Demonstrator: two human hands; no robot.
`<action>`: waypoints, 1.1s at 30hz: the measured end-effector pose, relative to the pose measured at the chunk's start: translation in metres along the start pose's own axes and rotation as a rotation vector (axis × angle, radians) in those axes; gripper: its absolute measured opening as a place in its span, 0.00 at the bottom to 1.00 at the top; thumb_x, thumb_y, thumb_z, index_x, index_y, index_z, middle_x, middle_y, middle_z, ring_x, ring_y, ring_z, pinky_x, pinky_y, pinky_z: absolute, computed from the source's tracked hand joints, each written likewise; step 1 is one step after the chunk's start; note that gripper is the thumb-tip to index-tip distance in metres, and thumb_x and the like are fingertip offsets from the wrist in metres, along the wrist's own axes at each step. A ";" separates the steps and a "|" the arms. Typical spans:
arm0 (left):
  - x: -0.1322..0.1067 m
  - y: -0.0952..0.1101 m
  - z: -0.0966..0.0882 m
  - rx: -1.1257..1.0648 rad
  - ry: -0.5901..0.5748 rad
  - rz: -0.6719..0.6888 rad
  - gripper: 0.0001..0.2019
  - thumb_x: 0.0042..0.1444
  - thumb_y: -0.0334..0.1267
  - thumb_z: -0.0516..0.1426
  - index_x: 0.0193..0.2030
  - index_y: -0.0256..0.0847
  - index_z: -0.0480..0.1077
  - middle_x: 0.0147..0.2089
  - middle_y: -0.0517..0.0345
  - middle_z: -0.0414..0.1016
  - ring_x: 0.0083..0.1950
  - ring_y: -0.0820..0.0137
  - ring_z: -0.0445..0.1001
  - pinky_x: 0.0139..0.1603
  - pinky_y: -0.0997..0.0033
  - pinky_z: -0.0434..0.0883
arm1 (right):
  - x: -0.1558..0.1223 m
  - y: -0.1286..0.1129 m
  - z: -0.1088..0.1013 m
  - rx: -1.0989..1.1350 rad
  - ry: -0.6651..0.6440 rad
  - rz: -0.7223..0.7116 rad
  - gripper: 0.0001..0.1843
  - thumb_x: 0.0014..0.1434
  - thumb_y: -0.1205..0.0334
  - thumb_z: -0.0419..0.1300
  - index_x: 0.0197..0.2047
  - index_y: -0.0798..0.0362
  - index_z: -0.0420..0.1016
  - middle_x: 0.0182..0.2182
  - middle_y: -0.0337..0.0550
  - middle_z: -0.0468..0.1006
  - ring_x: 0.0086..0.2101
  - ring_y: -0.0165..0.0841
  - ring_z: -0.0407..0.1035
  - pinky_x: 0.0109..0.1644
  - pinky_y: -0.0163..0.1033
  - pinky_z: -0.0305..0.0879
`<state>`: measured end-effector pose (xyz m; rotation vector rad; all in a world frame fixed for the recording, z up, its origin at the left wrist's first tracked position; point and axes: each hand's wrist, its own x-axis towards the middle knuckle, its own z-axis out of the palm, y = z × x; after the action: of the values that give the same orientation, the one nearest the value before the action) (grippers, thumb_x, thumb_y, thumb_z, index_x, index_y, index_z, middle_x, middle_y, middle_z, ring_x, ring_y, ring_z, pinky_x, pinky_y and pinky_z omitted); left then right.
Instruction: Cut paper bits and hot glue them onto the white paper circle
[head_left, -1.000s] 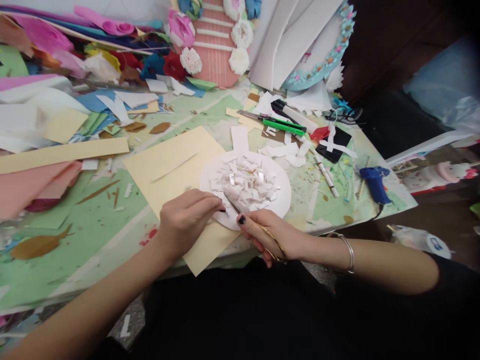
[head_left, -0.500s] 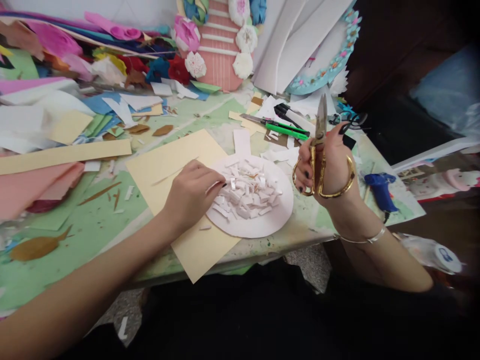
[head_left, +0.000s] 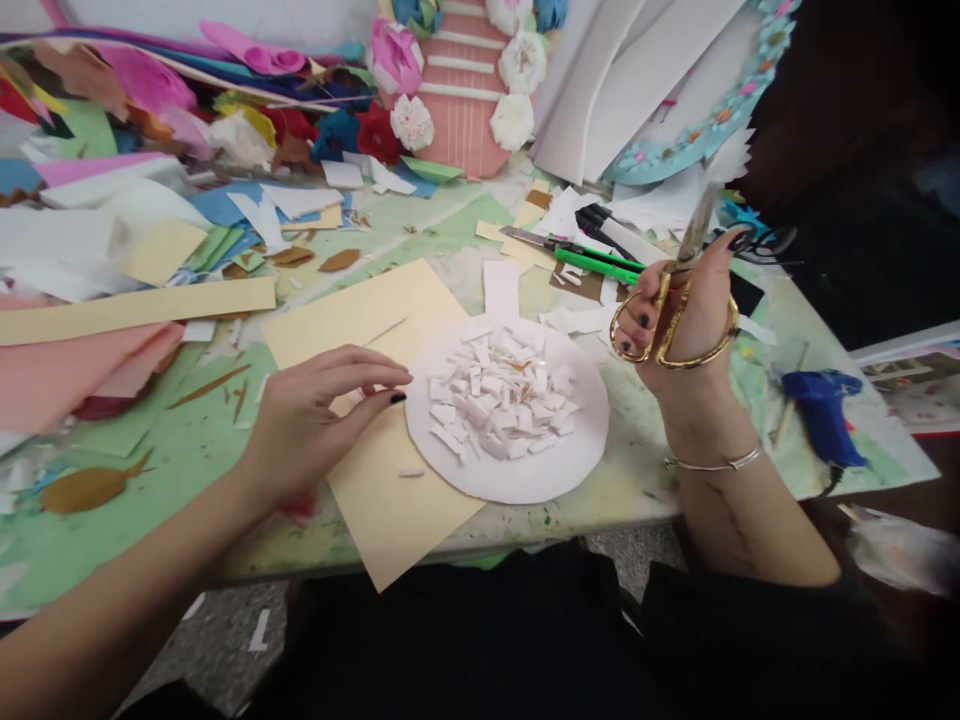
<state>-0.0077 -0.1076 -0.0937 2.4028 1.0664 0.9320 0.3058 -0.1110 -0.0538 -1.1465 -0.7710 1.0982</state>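
My left hand (head_left: 322, 405) is just left of a round white card piece (head_left: 517, 482), over a cream sheet (head_left: 375, 545). Its fingers stretch toward the rim, with the thumb a little apart and nothing visible between them. Small white paper scraps (head_left: 510, 400) lie heaped on the round card, which has a short tab (head_left: 501, 288) at its far side. Raised to the right, my right hand (head_left: 697, 330) grips gold-handled scissors (head_left: 675, 310) with the blades pointing up.
A green craft knife (head_left: 596, 265) and dark pens (head_left: 600, 232) lie behind the card. On the right rests a blue glue gun (head_left: 825, 415). Coloured paper scraps (head_left: 157, 245) cover the left, and a pink guitar-like piece with paper flowers (head_left: 465, 120) stands at the back.
My left hand has drawn back left from the scraps to the card's edge, and its fingers have straightened. The right hand with the scissors has shifted slightly up and right in view.
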 end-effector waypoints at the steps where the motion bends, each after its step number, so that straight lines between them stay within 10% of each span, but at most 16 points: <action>1: -0.006 -0.004 -0.003 0.016 -0.025 -0.031 0.06 0.59 0.37 0.57 0.38 0.46 0.76 0.40 0.58 0.79 0.39 0.68 0.77 0.39 0.69 0.74 | 0.002 0.003 -0.002 0.001 0.008 0.020 0.30 0.65 0.39 0.41 0.20 0.51 0.60 0.11 0.31 0.54 0.11 0.22 0.52 0.17 0.33 0.46; 19: -0.028 -0.032 -0.024 0.377 -0.045 -0.327 0.08 0.55 0.42 0.60 0.40 0.43 0.74 0.36 0.58 0.73 0.32 0.71 0.70 0.34 0.69 0.66 | 0.011 0.017 -0.013 -0.114 0.044 0.027 0.34 0.49 0.26 0.51 0.16 0.50 0.63 0.08 0.34 0.53 0.07 0.26 0.48 0.11 0.36 0.41; 26: -0.014 -0.036 -0.026 0.053 -0.160 -0.345 0.08 0.53 0.45 0.61 0.37 0.45 0.75 0.36 0.58 0.76 0.33 0.70 0.71 0.33 0.69 0.66 | 0.005 0.018 -0.008 -0.087 0.013 0.071 0.34 0.52 0.27 0.50 0.17 0.51 0.63 0.08 0.34 0.54 0.07 0.25 0.51 0.12 0.33 0.44; 33: 0.044 -0.028 0.012 -0.270 -0.224 -0.316 0.06 0.50 0.39 0.64 0.35 0.42 0.76 0.34 0.58 0.77 0.31 0.73 0.69 0.33 0.70 0.64 | 0.007 0.018 -0.008 -0.131 -0.022 0.010 0.37 0.44 0.21 0.51 0.18 0.51 0.60 0.08 0.32 0.53 0.07 0.25 0.49 0.08 0.33 0.45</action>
<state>0.0083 -0.0570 -0.0991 1.9917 1.1132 0.6355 0.3105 -0.1065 -0.0733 -1.2512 -0.8659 1.0824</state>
